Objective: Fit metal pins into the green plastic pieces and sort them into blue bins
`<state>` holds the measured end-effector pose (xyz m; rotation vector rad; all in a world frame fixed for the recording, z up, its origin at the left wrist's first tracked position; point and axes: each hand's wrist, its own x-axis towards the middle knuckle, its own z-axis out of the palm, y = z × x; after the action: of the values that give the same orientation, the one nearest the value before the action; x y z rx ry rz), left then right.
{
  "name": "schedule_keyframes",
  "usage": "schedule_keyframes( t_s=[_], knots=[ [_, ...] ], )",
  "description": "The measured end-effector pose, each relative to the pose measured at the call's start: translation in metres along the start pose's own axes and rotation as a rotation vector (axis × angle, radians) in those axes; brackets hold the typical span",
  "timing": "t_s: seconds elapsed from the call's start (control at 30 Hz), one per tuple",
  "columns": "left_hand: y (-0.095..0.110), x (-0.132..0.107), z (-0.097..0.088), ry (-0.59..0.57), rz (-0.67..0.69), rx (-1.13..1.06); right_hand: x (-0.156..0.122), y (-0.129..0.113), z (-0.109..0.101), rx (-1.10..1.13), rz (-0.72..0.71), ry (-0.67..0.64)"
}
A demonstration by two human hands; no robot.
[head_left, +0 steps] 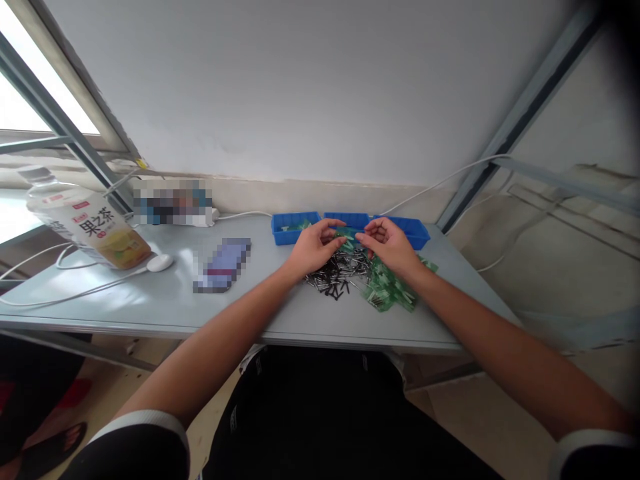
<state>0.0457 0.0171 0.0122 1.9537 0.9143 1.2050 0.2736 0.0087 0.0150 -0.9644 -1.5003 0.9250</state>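
Observation:
Above a pile of loose dark and silver screws [335, 273], my left hand [316, 248] has its thumb and fingers closed on a small green plastic bag [346, 233]. Facing it from the right, my right hand [393, 245] has curled fingers pinched together by the thumb. What lies in that pinch, if anything, is too small to make out. Beneath and beside the right hand, a heap of green bags [390, 290] holding small metal pieces touches the screws. The two hands are a short gap apart.
Behind the hands stand three blue bins: a left bin [290, 235] with green bags inside, a middle bin [345, 219] and a right bin [423, 233]. A phone [224, 263], a bottle [90, 223] and white cables [85, 293] lie left. Metal posts flank the table [240, 313].

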Motion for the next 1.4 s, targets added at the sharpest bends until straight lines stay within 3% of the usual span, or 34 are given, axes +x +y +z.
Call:
schedule_keyframes(
  t_s=[0.2,0.5,0.6,0.73,0.87,1.0,1.1,1.2,1.4],
  knots=[
    [0.006,-0.004,0.001,-0.087,0.011,0.001,-0.004,0.001,0.003,-0.069,0.046,-0.133],
    [0.005,-0.001,0.003,0.050,0.044,0.078,0.005,0.010,-0.002,0.014,0.053,0.042],
    [0.005,-0.001,0.002,0.013,0.085,0.114,0.007,0.010,-0.003,0.070,0.087,0.082],
    [0.004,-0.003,0.004,-0.093,0.115,0.115,0.002,0.001,0.001,0.164,0.158,-0.039],
    [0.000,-0.003,0.004,-0.107,0.141,0.144,-0.006,-0.008,0.005,0.192,0.158,-0.198],
    [-0.006,0.001,0.000,0.013,0.095,0.190,-0.004,-0.006,0.004,0.151,0.100,-0.145],
    [-0.008,0.002,0.000,0.062,0.040,0.090,0.000,-0.001,0.001,0.083,0.045,-0.051],
    [-0.006,0.001,0.001,0.029,0.035,0.003,0.001,0.003,0.001,0.048,0.033,-0.075],
    [-0.002,-0.001,0.004,-0.024,-0.001,0.028,-0.002,0.002,0.004,0.015,0.072,-0.129]
  ],
)
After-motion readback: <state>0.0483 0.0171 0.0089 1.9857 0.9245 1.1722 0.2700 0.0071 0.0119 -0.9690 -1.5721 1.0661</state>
